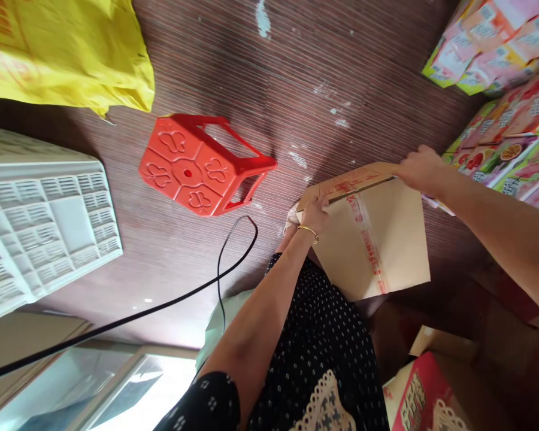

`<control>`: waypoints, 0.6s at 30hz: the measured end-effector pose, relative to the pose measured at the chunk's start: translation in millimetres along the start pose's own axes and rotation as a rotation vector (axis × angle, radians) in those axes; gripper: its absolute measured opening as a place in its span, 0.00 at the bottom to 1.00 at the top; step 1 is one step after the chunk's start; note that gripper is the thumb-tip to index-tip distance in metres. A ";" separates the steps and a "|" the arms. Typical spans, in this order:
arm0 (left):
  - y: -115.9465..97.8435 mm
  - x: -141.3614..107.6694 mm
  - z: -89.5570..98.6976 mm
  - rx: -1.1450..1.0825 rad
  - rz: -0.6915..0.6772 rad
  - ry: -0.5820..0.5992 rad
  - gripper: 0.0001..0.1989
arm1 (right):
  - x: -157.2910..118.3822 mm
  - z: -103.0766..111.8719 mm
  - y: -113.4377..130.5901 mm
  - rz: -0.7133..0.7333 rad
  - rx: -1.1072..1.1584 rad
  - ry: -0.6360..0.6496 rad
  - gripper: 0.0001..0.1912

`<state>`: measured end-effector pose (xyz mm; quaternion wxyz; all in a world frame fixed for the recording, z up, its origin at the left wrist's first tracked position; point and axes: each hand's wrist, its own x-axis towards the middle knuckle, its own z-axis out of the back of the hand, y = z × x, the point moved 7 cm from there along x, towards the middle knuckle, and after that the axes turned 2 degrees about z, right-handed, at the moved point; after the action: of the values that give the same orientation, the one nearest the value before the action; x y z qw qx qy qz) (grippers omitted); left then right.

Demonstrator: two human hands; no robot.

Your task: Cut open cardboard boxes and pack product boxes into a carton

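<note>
Between my two hands is a brown cardboard box [399,239], tilted in front of my legs. A strip of clear tape with red print [369,242] runs across its near face. My left hand [315,214], with a gold bracelet at the wrist, is closed on the left end of the box's upper edge, beside a flap with red marks. At the right end of that edge my right hand [420,166] grips the corner, fingers bent over the cardboard. A narrow dark gap shows along the edge between the hands.
A red plastic stool [186,167] stands to the left on the striped floor. Further left are a white plastic crate [72,221] and a yellow bag [67,54]. A black cable [175,302] loops nearby. Colourful stacked cartons [507,137] line the right; an open red-and-brown box [424,383] lies below.
</note>
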<state>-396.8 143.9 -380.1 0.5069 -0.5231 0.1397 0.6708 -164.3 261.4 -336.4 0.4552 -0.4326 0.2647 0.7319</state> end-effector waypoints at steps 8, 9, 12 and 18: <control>-30.2 14.7 -2.0 0.264 -0.061 0.194 0.19 | -69.2 -45.2 49.8 -0.260 0.322 0.040 0.23; -32.6 14.4 -2.2 0.263 -0.055 0.187 0.18 | -64.6 -50.1 66.9 -0.259 0.383 0.040 0.24; -33.1 11.2 -4.5 0.181 -0.030 0.137 0.18 | -46.8 -59.2 99.2 -0.261 0.515 0.034 0.24; -20.9 10.7 -11.9 0.112 0.014 0.074 0.15 | -38.3 -58.5 98.2 -0.228 0.565 0.030 0.21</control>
<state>-372.3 150.4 -386.9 0.5253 -0.5172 0.1993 0.6456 -221.2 155.2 -331.9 0.6329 -0.3264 0.4141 0.5669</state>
